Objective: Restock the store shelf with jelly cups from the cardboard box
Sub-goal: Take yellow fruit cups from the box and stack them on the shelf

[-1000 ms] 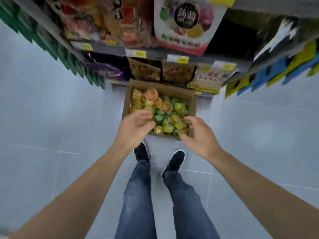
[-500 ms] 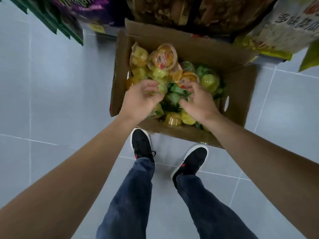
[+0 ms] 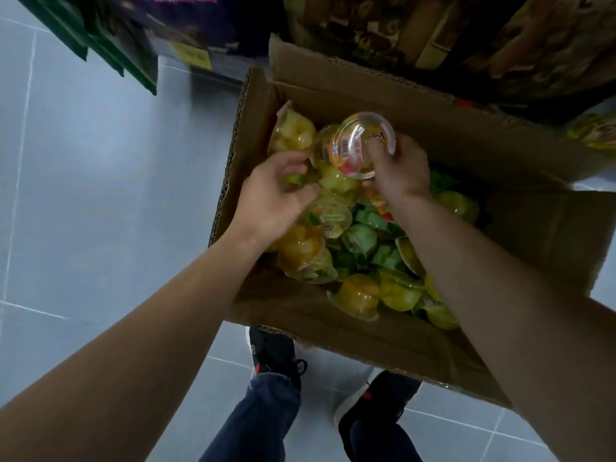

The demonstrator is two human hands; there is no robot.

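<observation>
Lifting clear of the pile, a jelly cup [image 3: 361, 145] is gripped at its rim by the right hand [image 3: 398, 171], over the far part of the box [image 3: 333, 331]. The left hand [image 3: 271, 198] is curled among the cups [image 3: 360, 295] on the left; whether anything is gripped there cannot be told. A firm rim hold is advised, with the load carried level to the shelf [image 3: 200, 63] beyond.
</observation>
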